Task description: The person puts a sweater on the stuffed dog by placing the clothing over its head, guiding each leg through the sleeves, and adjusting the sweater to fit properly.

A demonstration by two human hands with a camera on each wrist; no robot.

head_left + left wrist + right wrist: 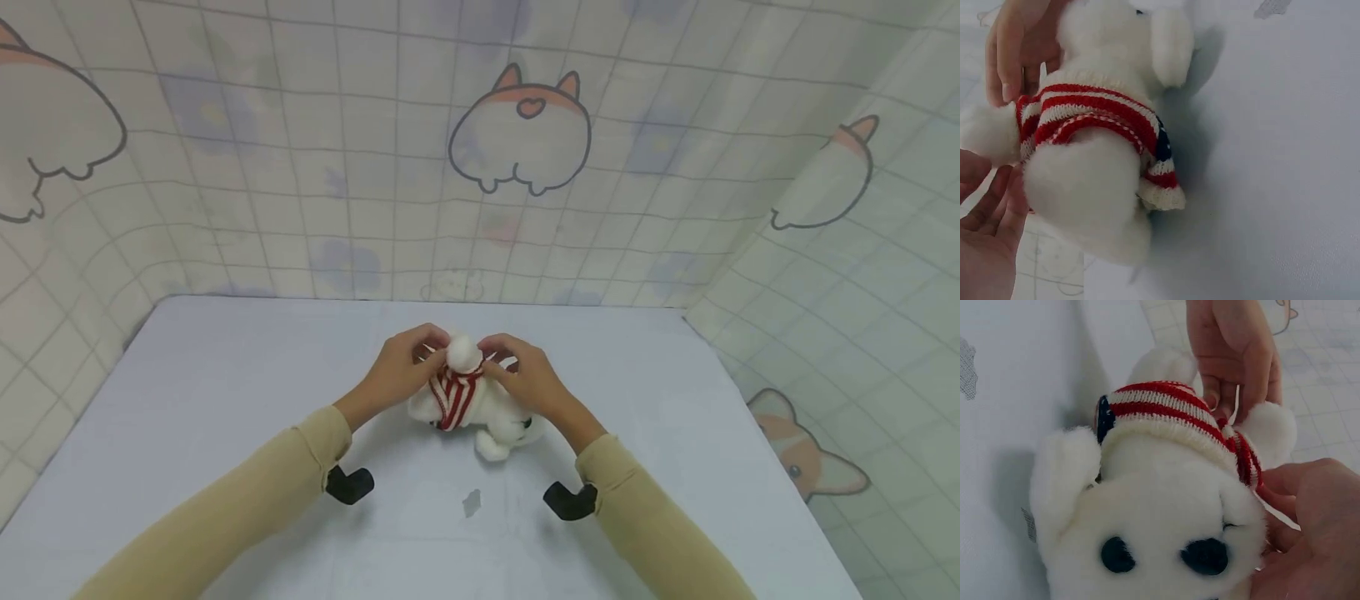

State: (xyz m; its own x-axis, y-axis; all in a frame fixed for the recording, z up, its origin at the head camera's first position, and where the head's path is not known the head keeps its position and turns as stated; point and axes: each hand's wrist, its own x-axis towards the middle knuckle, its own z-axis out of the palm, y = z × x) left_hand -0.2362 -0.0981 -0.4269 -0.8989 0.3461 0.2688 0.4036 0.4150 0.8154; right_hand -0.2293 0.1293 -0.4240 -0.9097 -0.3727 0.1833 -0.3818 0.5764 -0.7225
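Observation:
A white plush bear (pixel 491 417) (pixel 1085 200) (pixel 1160 531) lies on the pale table (pixel 225 375), its face toward me. It wears a red-and-white striped knitted sweater (pixel 453 396) (pixel 1094 115) (pixel 1166 412) with a dark blue patch. My left hand (pixel 397 371) (pixel 1235 350) pinches the sweater's hem at the bear's back end, beside a thin white tag. My right hand (pixel 525 375) (pixel 1310 525) grips the hem on the other side. The bear's rear paw (pixel 463 352) sticks up between the two hands.
Cloth walls printed with a grid and cartoon corgis (pixel 521 129) close the table in at the back, left and right. A small grey mark (pixel 471 502) lies on the table in front of the bear. Black camera mounts (pixel 348 483) sit under both wrists.

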